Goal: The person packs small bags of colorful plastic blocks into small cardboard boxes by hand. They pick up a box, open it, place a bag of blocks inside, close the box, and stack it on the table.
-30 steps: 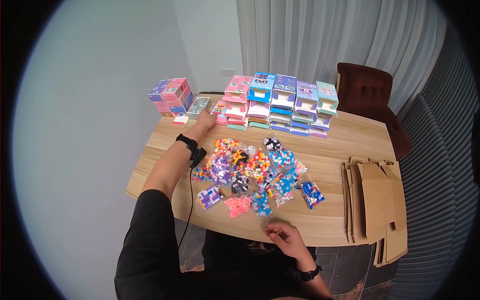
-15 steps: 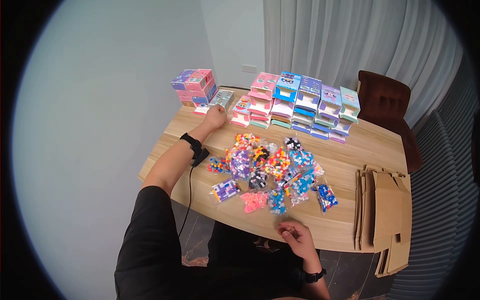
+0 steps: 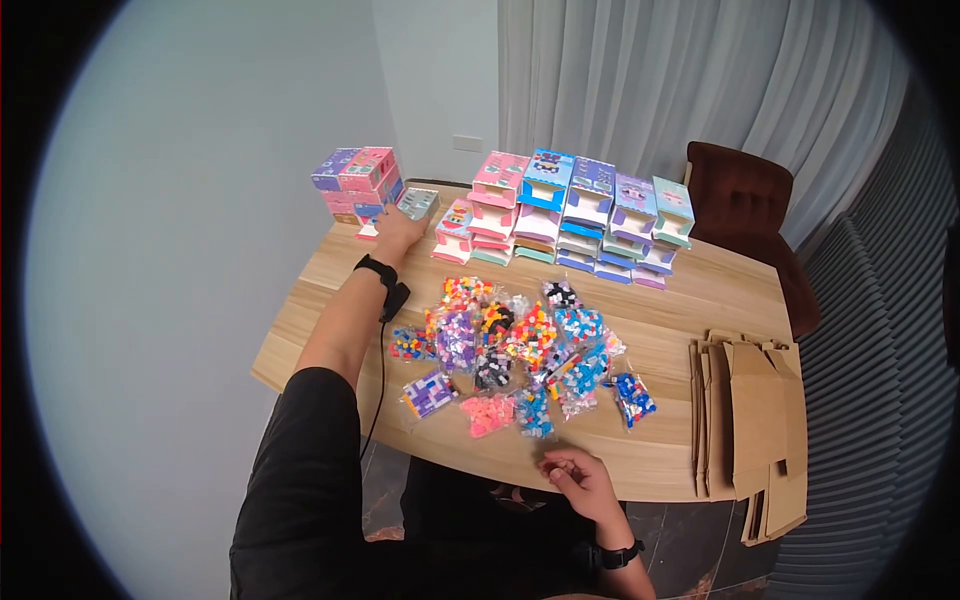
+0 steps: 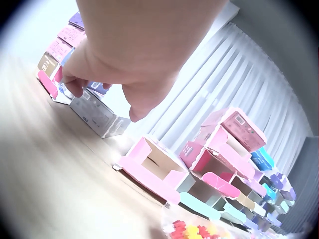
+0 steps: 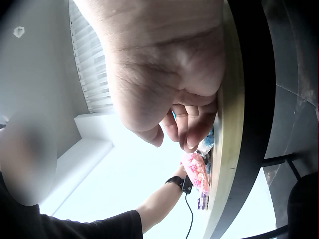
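Observation:
My left hand (image 3: 400,230) reaches to the front of the stacked pink and purple boxes (image 3: 366,172) at the table's far left. In the left wrist view its fingers (image 4: 75,85) are near a pink flap (image 4: 47,83) at the bottom of that stack, and the thumb is held apart. A grey box (image 4: 99,115) lies just beside the fingers. To the right stands a small pink box (image 3: 455,222), its front end open. My right hand (image 3: 582,485) rests at the near table edge, fingers loosely curled and holding nothing.
Several stacks of colourful boxes with open flaps (image 3: 590,200) line the back. Clear bags of coloured plastic pieces (image 3: 530,330) cover the middle of the table. Flattened brown cardboard (image 3: 765,410) lies at the right edge. A black cable (image 3: 380,390) trails from the left wrist.
My left hand has moved left, from beside the small pink box, past the grey box, to the left stack, and its fingers have spread. The right hand stays at the near edge.

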A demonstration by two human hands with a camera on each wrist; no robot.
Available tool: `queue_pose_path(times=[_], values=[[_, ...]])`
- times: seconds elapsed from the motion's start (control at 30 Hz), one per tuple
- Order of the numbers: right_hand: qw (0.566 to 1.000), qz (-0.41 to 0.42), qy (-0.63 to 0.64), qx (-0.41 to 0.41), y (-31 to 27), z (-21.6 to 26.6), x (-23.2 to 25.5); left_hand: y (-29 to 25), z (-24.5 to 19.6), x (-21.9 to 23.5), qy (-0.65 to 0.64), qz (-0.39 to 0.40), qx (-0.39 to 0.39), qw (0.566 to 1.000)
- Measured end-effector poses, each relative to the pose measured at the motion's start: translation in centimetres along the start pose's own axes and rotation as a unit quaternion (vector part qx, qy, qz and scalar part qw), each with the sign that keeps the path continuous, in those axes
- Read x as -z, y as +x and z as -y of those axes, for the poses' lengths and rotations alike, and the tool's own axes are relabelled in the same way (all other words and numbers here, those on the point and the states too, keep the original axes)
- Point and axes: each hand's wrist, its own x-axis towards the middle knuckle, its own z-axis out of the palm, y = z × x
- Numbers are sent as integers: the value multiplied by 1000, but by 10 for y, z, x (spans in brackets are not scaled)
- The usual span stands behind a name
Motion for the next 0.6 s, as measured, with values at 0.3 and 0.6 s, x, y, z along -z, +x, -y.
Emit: queue_pose_path(times=[0.3, 0.6], values=[[1000, 2, 8, -15, 1, 3, 1, -4, -2, 0, 8, -6, 51, 999], [1000, 1, 21, -12, 1, 2, 1, -27, -6, 19, 20, 35, 36, 999]])
